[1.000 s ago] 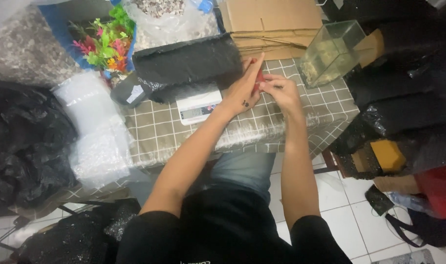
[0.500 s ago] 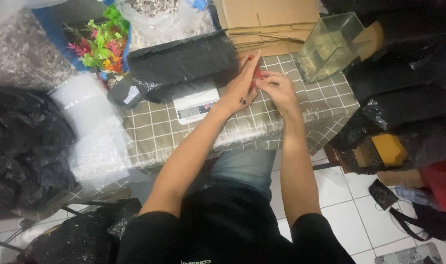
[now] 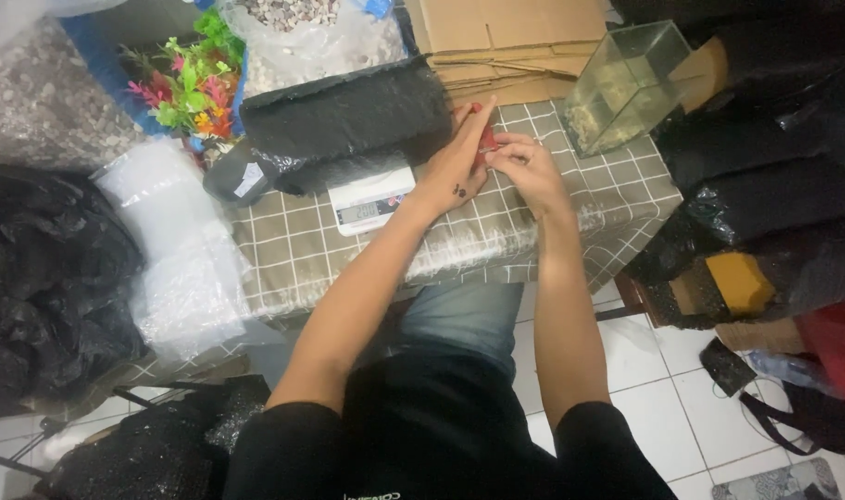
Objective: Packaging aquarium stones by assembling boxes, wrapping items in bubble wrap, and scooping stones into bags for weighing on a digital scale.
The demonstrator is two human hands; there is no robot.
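Left hand (image 3: 459,167) and right hand (image 3: 524,167) are together pinching a small red object (image 3: 486,137), fingers closed around it, above the grey checked-cloth counter (image 3: 496,231).

Both arms reach forward from the torso, bare from short black sleeves, and converge ahead of the body. Left forearm runs diagonally up and to the right, wrist fairly straight. Left hand (image 3: 459,162) is turned edge-on, fingers extended and pressed together, pointing away from the body; small dark marks on its back. Right forearm runs nearly straight up, slightly leaning left. Right hand (image 3: 522,162) is curled, knuckles up, fingertips pinched in toward the left palm. The two hands touch at the fingers.
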